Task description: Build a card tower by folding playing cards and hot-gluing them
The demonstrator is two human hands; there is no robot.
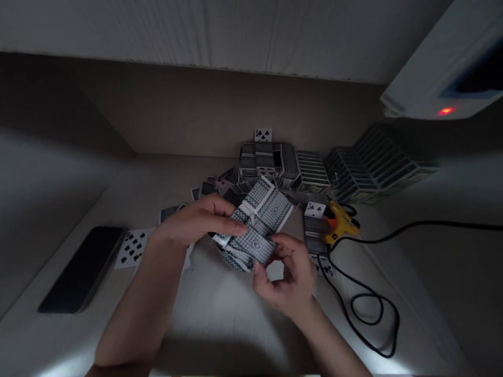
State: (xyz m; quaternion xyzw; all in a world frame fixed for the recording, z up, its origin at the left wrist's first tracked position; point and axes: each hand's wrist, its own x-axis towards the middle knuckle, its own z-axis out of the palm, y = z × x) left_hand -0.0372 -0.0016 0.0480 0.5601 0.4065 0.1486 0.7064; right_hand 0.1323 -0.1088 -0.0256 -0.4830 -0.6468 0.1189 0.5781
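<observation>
The left hand [196,222] and right hand [288,275] pinched the playing-card assembly [257,243], judged light, crushable and best held at its five-o'clock edge.

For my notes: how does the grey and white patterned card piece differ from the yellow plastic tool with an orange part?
The card piece shows grey and white patterned panels; the yellow tool has a pistol shape. The card piece is held by the left hand and right hand; the yellow tool lies untouched, further right.
</observation>
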